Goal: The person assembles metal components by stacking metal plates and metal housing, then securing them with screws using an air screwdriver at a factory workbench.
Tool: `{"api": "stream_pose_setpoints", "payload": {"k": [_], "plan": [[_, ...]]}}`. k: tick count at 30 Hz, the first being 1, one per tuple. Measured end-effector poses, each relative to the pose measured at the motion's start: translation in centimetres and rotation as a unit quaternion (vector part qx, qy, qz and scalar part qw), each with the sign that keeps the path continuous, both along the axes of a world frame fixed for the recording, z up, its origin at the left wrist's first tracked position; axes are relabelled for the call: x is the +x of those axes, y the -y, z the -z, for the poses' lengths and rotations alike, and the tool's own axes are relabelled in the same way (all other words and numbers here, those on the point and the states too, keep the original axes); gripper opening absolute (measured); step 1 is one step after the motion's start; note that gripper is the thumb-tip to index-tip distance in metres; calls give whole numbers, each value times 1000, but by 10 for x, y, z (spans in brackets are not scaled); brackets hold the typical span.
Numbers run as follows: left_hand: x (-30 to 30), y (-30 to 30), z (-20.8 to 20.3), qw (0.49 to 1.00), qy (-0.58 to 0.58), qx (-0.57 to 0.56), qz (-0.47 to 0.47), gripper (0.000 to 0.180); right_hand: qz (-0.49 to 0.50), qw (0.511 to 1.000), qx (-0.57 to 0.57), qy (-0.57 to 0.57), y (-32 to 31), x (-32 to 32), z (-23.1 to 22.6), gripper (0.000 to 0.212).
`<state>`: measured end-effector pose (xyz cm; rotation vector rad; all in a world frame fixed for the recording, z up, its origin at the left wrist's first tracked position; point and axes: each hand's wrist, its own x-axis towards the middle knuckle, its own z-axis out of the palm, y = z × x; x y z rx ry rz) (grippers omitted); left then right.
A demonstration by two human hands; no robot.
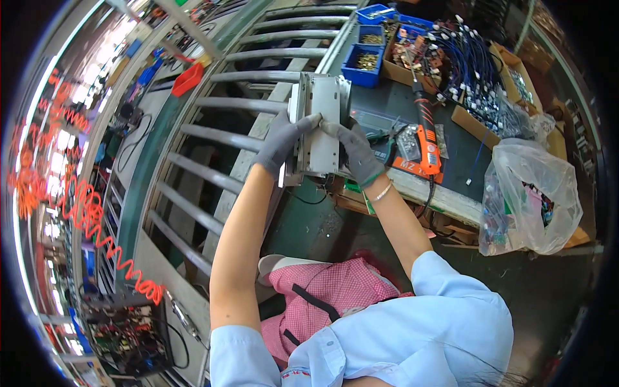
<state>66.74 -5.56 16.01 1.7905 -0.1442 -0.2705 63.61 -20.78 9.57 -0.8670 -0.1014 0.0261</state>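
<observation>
left hand [282, 140] and right hand [360, 153], both gloved, grip metal box [322, 98] from opposite sides. thumbs [311, 122] on top; other fingers mostly hidden, can't tell spread. box between rollers [222, 137] and bench [459, 164].

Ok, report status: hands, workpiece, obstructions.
Left hand and right hand gripping grey metal unit. Rollers to its left, workbench to its right. Nothing visibly blocking either hand.

Bright glare at far left — floor [309, 227] dimmer; centre sharp — fisheye bends rollers [222, 137], corners black.
</observation>
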Motion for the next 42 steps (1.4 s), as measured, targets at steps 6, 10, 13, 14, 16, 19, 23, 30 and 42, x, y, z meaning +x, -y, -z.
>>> {"api": "stream_pose_setpoints", "payload": {"k": [6, 10, 13, 14, 16, 19, 23, 30, 42], "plan": [[54, 34, 56, 994, -106, 18, 33, 46, 106, 991, -25, -84, 32, 22, 38, 56], [57, 61, 77, 978, -188, -41, 81, 46, 204, 973, -96, -46, 59, 8, 34, 52], [54, 102, 76, 984, -98, -11, 147, 50, 205, 973, -101, -45, 91, -6, 29, 52], [61, 108, 74, 979, -104, -17, 174, 52, 219, 965, -125, -71, 96, -5, 32, 52], [70, 114, 71, 979, -106, -13, 174, 61, 265, 949, -162, -56, 100, 5, 37, 55], [80, 113, 74, 983, 93, 150, 58, 89, 325, 910, -243, -81, 105, 21, 30, 58], [70, 74, 86, 985, 100, 129, 61, 94, 345, 817, -439, -145, 115, 22, 51, 67], [28, 95, 121, 994, 85, -26, 69, 58, 362, 689, -624, 71, 99, -5, 31, 74], [51, 106, 118, 961, 225, 155, 39, 70, 451, 546, -703, 68, 100, -4, 41, 68]]}}
